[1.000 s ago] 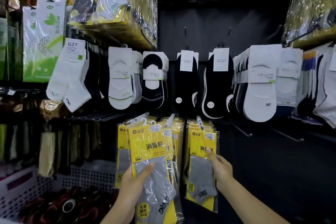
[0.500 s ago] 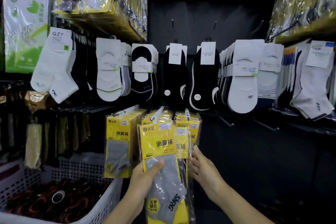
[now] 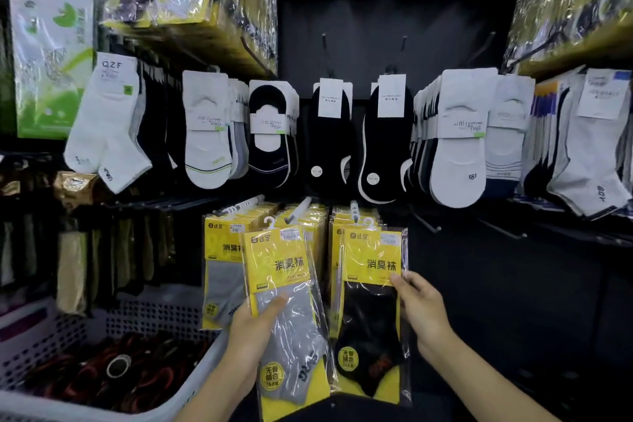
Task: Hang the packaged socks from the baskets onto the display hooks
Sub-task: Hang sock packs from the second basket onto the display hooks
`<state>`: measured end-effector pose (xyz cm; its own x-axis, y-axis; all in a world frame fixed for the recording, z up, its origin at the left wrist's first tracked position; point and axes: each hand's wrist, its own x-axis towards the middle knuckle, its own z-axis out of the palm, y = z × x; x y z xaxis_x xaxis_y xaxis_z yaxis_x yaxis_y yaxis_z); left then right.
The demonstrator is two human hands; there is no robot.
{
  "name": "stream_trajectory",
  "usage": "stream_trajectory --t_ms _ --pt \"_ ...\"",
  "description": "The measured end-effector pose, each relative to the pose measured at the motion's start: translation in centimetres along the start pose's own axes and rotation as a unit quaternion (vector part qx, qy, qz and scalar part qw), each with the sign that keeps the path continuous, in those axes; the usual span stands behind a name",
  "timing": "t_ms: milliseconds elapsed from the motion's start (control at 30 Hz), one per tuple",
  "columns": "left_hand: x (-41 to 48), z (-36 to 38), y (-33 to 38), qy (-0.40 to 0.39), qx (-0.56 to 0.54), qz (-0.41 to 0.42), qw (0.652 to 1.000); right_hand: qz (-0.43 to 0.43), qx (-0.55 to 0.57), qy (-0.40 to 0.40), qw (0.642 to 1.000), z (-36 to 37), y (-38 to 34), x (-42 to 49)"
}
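While a grey sock pack [image 3: 296, 336] was gripped by the left hand [image 3: 250, 332], a black sock pack [image 3: 368, 319] was pinched at its edge by the right hand [image 3: 420, 311].

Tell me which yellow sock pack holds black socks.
The black-sock pack gripped by the right hand, rightmost. The grey-sock pack in the left hand and the hanging pack beside it show grey socks.
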<state>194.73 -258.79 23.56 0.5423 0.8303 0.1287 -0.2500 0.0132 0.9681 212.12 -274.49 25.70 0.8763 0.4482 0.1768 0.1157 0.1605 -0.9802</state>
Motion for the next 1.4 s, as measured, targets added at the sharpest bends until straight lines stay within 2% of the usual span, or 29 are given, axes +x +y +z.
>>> stream_trajectory --t_ms 233,433,600,767,933,1033,1133,1233,1300,1400 --pt "0.7 -0.2 0.1 -0.003 -0.002 0.009 1.000 -0.030 -0.040 -0.019 0.999 1.5 -0.1 2.0" --pt "1.5 -0.3 -0.5 -0.010 -0.004 0.016 1.000 -0.037 -0.046 -0.001 0.998 2.1 0.4 4.2" --pt "2.2 0.5 -0.9 -0.022 -0.014 0.004 1.000 0.003 -0.047 0.054 0.997 3.6 1.8 7.3" --pt "3.1 1.4 -1.7 -0.025 -0.027 -0.007 0.999 0.066 -0.028 0.147 0.987 4.7 3.2 9.7" --pt "3.5 1.8 -2.5 -0.023 -0.020 -0.019 0.999 0.047 -0.025 0.207 0.977 4.0 3.7 8.9" --pt "3.3 2.3 -2.8 -0.031 -0.022 -0.033 0.999 0.032 -0.003 0.146 0.989 3.6 3.7 6.7" --pt "2.7 3.1 -2.9 -0.051 -0.021 -0.034 0.998 0.042 0.027 0.004 0.999 3.9 2.8 3.9" --pt "1.8 4.3 -2.7 -0.073 -0.017 -0.030 0.997 0.042 0.016 -0.119 0.992 4.1 1.9 1.5" --pt "1.3 5.0 -2.5 -0.089 -0.009 -0.021 0.996 0.031 0.015 -0.144 0.989 3.9 1.7 0.6" --pt "0.6 6.0 -2.2 -0.103 0.005 0.004 0.995 0.007 0.043 -0.115 0.992 3.0 1.8 0.1"
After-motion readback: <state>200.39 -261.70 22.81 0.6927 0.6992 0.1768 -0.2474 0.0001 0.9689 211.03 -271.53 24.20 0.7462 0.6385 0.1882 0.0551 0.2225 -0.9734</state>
